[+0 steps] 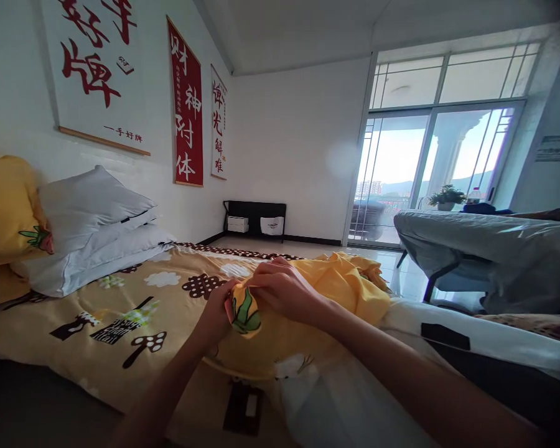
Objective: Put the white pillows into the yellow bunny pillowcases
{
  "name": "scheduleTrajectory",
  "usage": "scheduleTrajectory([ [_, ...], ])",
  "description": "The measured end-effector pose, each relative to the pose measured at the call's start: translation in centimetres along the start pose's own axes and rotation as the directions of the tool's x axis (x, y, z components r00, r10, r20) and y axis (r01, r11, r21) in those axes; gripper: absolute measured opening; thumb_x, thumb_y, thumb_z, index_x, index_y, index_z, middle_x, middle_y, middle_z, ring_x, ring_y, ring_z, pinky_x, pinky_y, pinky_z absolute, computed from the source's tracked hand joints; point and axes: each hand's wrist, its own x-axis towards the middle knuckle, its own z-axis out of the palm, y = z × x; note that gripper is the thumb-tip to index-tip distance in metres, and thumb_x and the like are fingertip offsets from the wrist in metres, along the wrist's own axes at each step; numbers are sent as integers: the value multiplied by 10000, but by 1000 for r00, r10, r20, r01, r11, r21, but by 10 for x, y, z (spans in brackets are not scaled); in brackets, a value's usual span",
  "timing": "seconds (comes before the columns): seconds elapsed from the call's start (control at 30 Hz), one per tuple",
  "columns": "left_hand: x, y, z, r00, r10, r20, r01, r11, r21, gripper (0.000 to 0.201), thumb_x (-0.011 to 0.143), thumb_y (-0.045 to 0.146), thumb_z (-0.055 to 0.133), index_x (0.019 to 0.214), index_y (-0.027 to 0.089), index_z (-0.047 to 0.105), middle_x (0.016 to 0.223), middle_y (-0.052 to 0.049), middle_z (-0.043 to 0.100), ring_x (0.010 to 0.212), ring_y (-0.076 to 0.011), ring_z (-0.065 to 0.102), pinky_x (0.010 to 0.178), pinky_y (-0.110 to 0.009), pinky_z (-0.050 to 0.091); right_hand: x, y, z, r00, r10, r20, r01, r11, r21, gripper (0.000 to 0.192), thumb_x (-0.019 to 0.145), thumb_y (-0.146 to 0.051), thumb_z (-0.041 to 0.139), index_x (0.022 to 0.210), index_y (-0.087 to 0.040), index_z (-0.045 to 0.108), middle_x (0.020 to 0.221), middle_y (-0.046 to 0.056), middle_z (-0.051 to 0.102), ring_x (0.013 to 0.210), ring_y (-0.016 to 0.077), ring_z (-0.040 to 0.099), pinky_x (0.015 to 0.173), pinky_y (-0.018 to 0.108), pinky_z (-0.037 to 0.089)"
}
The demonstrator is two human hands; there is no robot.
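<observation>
Nearest, the left hand and right hand are both closed on a bunched edge of the yellow cloth cover printed with a green leaf, pinching it between fingers and thumb above the bed. The cover lies heaped on the patterned yellow bedsheet (its far end trailing right). Beyond, two grey-white pillows are stacked against the wall beneath a red hanging scroll.

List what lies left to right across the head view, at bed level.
Yellow pillow → grey pillows → left hand → right hand, both gripping the yellow cloth → grey-covered bed.
</observation>
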Motion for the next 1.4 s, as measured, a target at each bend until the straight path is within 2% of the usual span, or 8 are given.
scheduleTrajectory([
  [0.13, -10, 3, 2, 994, -55, -91, 59, 997, 39, 201, 712, 353, 615, 690, 165, 547, 663, 20, 556, 653, -126, 480, 601, -223, 406, 10, 6, 6, 965, 250, -76, -236, 959, 156, 368, 908, -298, 481, 564, -169, 476, 550, -49, 417, 558, 89, 336, 564, 233, 254],
  [0.4, -19, -12, -7, 975, -203, -87, 207, 978, 38, 427, 763, 567, 559, 816, 144, 594, 749, -23, 621, 704, -177, 565, 590, -268, 452, 17, 16, 11, 815, 580, 23, -570, 793, 216, 357, 815, -219, 497, 492, -179, 352, 513, -57, 322, 525, 80, 298, 508, 244, 188],
  [0.47, -24, -13, -8, 959, -24, -283, 77, 981, 176, 405, 767, 494, 606, 983, 153, 569, 905, -51, 637, 815, -198, 591, 681, -300, 475, 16, 18, 12, 806, 592, 9, -581, 787, 207, 355, 815, -228, 494, 495, -182, 347, 518, -55, 323, 529, 82, 304, 505, 247, 183],
  [0.53, -31, -9, -6, 805, 358, -473, -108, 872, 477, 373, 770, 347, 660, 1074, 178, 528, 992, -65, 611, 906, -204, 579, 778, -326, 462, 15, 19, 12, 805, 594, -3, -579, 786, 218, 357, 819, -242, 487, 502, -185, 332, 526, -55, 316, 533, 83, 303, 506, 247, 182],
  [0.63, -40, 7, 0, 594, 783, -181, -326, 441, 836, 259, 800, 131, 629, 1041, 193, 558, 912, -52, 617, 893, -191, 559, 818, -328, 421, 13, 16, 12, 830, 557, -9, -538, 805, 252, 364, 828, -258, 475, 514, -187, 304, 530, -57, 297, 538, 83, 283, 511, 244, 180],
  [0.7, -40, 16, 5, 636, 770, 36, -374, 267, 888, 196, 826, 107, 607, 1007, 179, 585, 867, -46, 645, 854, -190, 558, 805, -334, 390, 13, 12, 11, 859, 511, -43, -485, 836, 255, 370, 831, -265, 476, 521, -188, 288, 529, -58, 287, 547, 85, 270, 517, 242, 177],
  [0.8, -36, 19, 11, 745, 667, 25, -240, 233, 942, 133, 867, 197, 590, 994, 158, 602, 903, -57, 670, 831, -210, 557, 783, -365, 345, 9, 5, 10, 911, 402, -90, -376, 900, 220, 358, 857, -296, 472, 551, -186, 322, 542, -55, 320, 563, 91, 276, 537, 238, 188],
  [1.4, -16, -13, 7, 862, 506, -20, -206, 387, 899, 119, 826, 131, 556, 898, 202, 619, 879, -32, 630, 886, -212, 535, 798, -370, 277, 0, 3, 14, 956, 287, -55, -277, 951, 135, 281, 893, -234, 507, 625, -176, 444, 571, -61, 372, 571, 89, 287, 552, 220, 189],
])
